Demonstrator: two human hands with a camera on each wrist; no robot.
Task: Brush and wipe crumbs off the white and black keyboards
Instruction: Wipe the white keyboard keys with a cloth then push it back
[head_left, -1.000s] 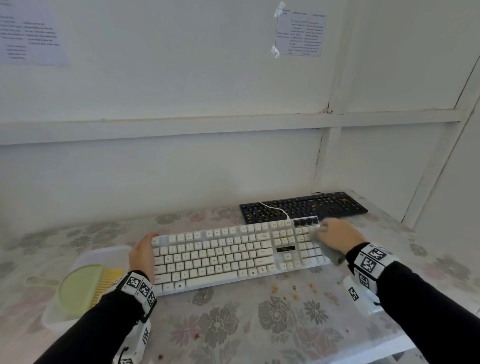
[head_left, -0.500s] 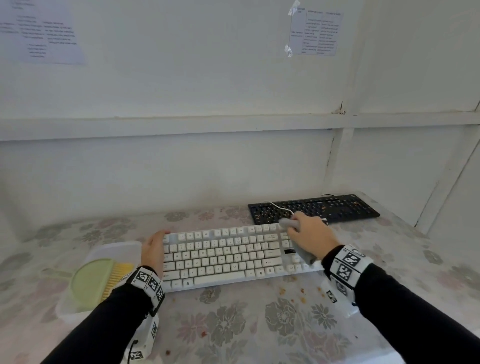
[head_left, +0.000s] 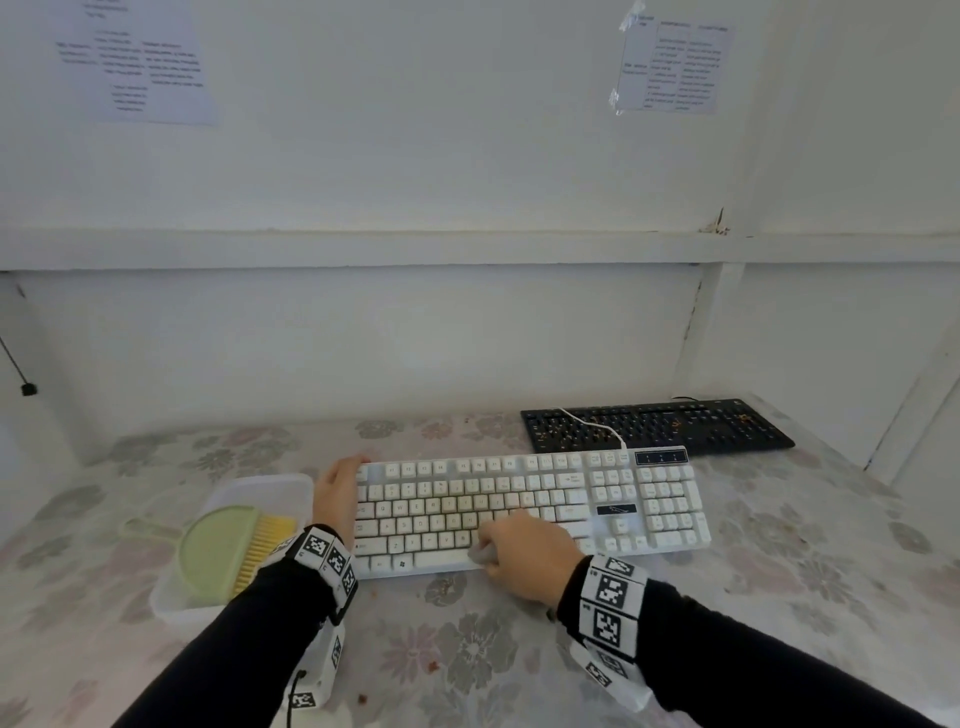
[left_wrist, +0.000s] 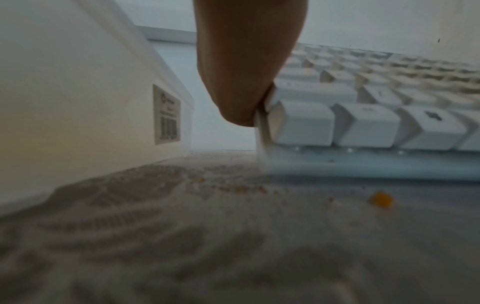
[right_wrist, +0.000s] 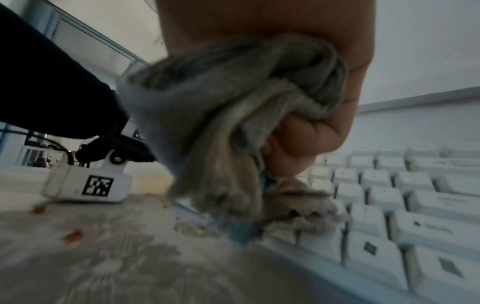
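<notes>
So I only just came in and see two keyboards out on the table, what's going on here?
A person is wiping the white keyboard. Their right hand grips a bunched grey cloth on the front key rows, while the left hand holds the keyboard's left end. The black keyboard behind has orange crumbs on it. A green brush lies in a white tray on the left.

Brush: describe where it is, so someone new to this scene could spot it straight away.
Start at the white keyboard in the middle of the flowered table. Just off its left end, beside the left hand, sits a white tub. The brush lies inside it: pale green back, yellow bristles, the only coloured item on that side.
</notes>
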